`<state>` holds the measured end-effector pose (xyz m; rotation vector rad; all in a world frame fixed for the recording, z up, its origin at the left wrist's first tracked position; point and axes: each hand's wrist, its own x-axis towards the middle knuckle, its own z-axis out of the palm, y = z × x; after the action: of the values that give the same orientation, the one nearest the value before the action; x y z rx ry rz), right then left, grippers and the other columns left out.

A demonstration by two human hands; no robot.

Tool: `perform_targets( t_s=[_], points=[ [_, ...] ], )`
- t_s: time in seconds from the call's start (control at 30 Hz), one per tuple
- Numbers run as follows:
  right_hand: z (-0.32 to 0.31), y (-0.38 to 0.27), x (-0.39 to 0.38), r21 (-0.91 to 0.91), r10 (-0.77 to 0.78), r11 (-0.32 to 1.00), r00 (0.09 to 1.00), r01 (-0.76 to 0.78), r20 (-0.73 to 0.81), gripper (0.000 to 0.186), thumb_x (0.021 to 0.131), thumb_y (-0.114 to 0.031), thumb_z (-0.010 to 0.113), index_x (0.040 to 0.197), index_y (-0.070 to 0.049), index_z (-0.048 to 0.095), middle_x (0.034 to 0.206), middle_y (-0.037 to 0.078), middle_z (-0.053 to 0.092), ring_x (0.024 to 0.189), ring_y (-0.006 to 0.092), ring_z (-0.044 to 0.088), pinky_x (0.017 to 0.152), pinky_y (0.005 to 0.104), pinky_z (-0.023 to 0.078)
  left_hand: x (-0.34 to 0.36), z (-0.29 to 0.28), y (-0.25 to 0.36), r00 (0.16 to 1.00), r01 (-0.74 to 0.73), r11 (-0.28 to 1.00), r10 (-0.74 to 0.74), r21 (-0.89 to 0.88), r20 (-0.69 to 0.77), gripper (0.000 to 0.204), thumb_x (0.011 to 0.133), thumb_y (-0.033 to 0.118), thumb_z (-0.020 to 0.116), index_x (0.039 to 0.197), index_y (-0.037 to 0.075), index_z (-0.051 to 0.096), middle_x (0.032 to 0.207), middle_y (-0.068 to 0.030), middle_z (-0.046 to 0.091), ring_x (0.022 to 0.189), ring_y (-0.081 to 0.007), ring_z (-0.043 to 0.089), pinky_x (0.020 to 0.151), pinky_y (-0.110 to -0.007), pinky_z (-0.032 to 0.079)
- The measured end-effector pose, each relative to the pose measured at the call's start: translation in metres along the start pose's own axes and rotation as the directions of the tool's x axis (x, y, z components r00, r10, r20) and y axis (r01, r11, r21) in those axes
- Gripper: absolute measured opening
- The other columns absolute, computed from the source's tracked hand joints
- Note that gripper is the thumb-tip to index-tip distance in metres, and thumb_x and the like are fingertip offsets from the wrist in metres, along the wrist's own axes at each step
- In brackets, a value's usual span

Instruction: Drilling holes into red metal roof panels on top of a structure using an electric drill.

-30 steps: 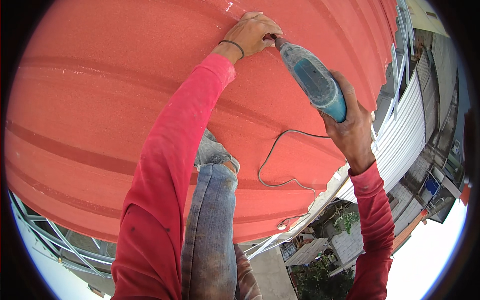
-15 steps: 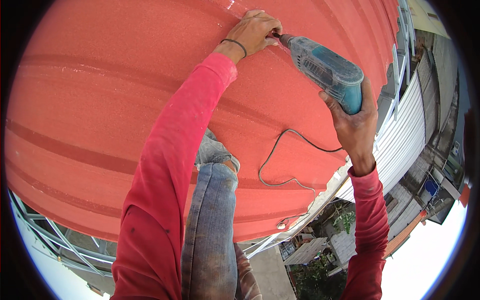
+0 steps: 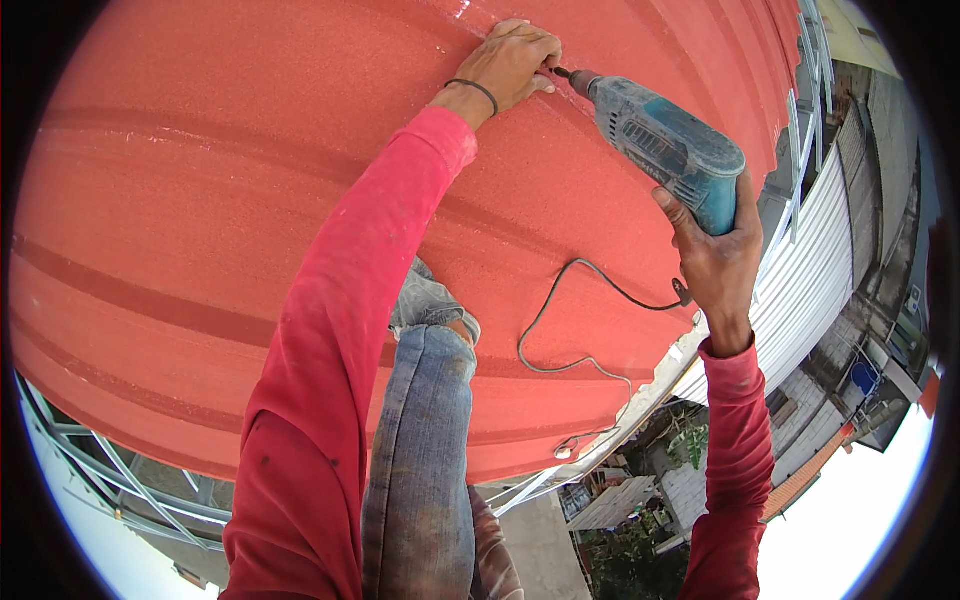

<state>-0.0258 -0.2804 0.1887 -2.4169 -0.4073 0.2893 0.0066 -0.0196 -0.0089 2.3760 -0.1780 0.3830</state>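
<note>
A teal and grey power drill (image 3: 675, 145), dusty and worn, is in my right hand (image 3: 725, 265), whose fingers wrap round its handle. Its chuck and dark bit (image 3: 562, 72) point up and left, the tip close to the fingertips of my left hand (image 3: 508, 65). That hand rests on a raised rib of the red metal roof sheet (image 3: 250, 230) with fingers curled and pinched together. Whatever they pinch, if anything, is hidden. From below the right hand a dark cord (image 3: 525, 345) runs over the sheet in a loose curve.
My leg in faded jeans (image 3: 420, 450) and a grey shoe (image 3: 425, 300) are on the sheet below my left arm. The roof edge (image 3: 650, 390) drops off at lower right. Beyond lie a pale corrugated roof (image 3: 800, 310), metal framing (image 3: 800, 130) and plants (image 3: 690, 440) far below.
The drill and my right hand have shifted right and slightly down, drawing the bit back from my left fingertips. A dark piece of the cord now shows beside my right hand. My left hand has barely moved.
</note>
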Motion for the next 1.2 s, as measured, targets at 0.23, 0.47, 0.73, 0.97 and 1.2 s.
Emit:
perform_targets(
  t_s=[0.23,0.47,0.73,0.97,1.2],
  points=[
    [-0.004,0.002,0.0,0.05,0.05,0.997,0.999,-0.051,0.015,0.055,0.084,-0.029,0.087,0.122,-0.002,0.057,0.097,0.01,0.074,0.081,0.0168,0.069,0.071,0.0327,0.056,0.004,0.003,0.002,0.997,0.064,0.997,-0.066,0.038,0.042,0.033,0.075,0.019,0.087,0.096,0.011,0.063,0.109,-0.003,0.07,0.124,-0.0251,0.058,0.113,-0.041,0.041],
    [0.006,0.017,-0.002,0.421,0.256,0.871,0.966,-0.252,0.048,0.04,0.089,-0.024,0.083,0.112,-0.003,0.058,0.078,0.006,0.066,0.052,0.0098,0.058,0.044,0.0253,0.045,-0.002,0.013,-0.007,0.999,-0.028,0.978,0.031,0.207,-0.011,0.031,0.079,0.022,0.084,0.102,0.01,0.067,0.135,-0.0032,0.064,0.137,-0.025,0.049,0.121,-0.04,0.034],
    [0.011,0.054,-0.009,0.67,0.444,0.58,0.869,-0.464,0.217,0.033,0.095,-0.027,0.077,0.109,-0.004,0.059,0.079,0.008,0.065,0.05,0.0148,0.06,0.042,0.0283,0.049,-0.001,0.017,-0.009,0.997,0.0,0.999,0.003,0.035,-0.084,0.03,0.073,0.014,0.084,0.093,0.01,0.062,0.146,-0.0251,0.053,0.142,-0.0391,0.044,0.121,-0.05,0.03],
    [0.031,0.054,-0.028,0.757,0.508,0.447,0.832,-0.476,0.223,0.03,0.099,-0.031,0.071,0.107,-0.004,0.062,0.079,0.006,0.064,0.05,0.0143,0.059,0.042,0.0279,0.049,0.0,0.015,-0.006,0.999,0.024,1.0,-0.024,0.007,-0.036,0.031,0.072,0.012,0.085,0.096,0.009,0.064,0.147,-0.0261,0.053,0.143,-0.0407,0.043,0.119,-0.05,0.031],
    [0.041,0.03,-0.036,0.642,0.416,0.7,0.909,-0.313,-0.01,0.03,0.093,-0.016,0.078,0.109,-0.003,0.056,0.075,0.008,0.064,0.047,0.0147,0.058,0.041,0.0285,0.046,-0.001,0.009,-0.005,0.997,0.043,0.997,-0.047,-0.071,-0.06,0.027,0.074,0.011,0.084,0.097,0.01,0.07,0.144,-0.0221,0.057,0.139,-0.0403,0.047,0.118,-0.049,0.033]
  ],
)
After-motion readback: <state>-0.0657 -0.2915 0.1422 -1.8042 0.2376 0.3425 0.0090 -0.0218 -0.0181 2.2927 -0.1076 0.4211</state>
